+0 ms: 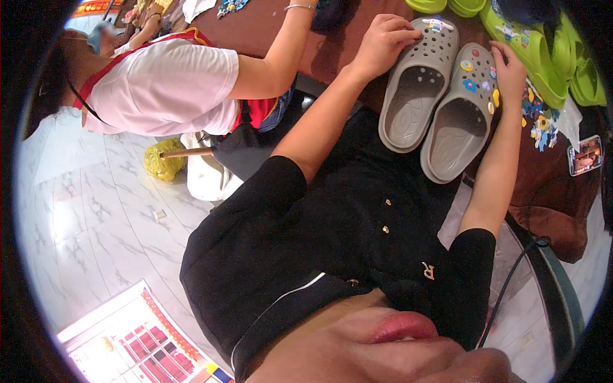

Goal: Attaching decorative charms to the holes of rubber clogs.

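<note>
**2 grey clogs on the brown table, 1 hand on each**

Only 1 view here, the head camera looking down, so here goes.

The 2 grey clogs lie side by side on the brown table, touching along their inner edges. Both long axes run near-to-far and lean a bit right, heels toward the person, toes at the far end. The left grey clog sits slightly farther away than the right grey clog.

The left hand is over the far left toe of the left clog, fingers curled down onto the perforated top near a white charm. Looks like a loose pressing hold, not a full clamp around the shoe. Forearm stretches out long from the black sleeve, elbow nearly straight.

The right hand is at the far right edge of the right clog, fingertips together on the toe rim next to the coloured charms already stuck in the holes. Can't tell if it's pinching a charm or just touching the shoe. That arm comes straight up from the near side, wrist bent left toward the clog.

So each clog has its own hand right on its toe.

Elsewhere: a loose pile of charms lies right of the right clog, green clogs at far right, a phone on the right. Another person in a white shirt sits to the left.
</note>
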Available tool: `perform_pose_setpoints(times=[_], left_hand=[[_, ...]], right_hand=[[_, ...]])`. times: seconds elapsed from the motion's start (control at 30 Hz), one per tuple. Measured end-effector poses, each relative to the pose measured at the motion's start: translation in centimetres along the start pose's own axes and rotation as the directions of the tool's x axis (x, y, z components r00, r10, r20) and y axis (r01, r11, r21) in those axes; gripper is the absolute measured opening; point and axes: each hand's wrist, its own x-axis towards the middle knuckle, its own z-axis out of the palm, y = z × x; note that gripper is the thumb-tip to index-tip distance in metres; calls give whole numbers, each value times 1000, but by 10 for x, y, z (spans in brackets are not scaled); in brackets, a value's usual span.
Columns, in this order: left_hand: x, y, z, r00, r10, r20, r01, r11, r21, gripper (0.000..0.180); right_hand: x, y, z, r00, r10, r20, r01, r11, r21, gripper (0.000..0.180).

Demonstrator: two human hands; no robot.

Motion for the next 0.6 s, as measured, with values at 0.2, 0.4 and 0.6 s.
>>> perform_pose_setpoints(times=[0.2, 0.4, 0.6], left_hand=[[13, 31, -21, 988, 5, 157, -26, 991, 128, 21], [14, 26, -24, 941, 21, 338, -105, 967, 231, 27], [16, 5, -12, 891, 40, 452, -166, 956, 242, 40]], right_hand=[[-3, 8, -4, 999, 23, 28, -23, 1000, 16, 24], [0, 6, 2, 1000, 4, 27, -3, 1000, -27, 25], [-1, 6, 0, 997, 48, 59, -47, 999, -25, 21]])
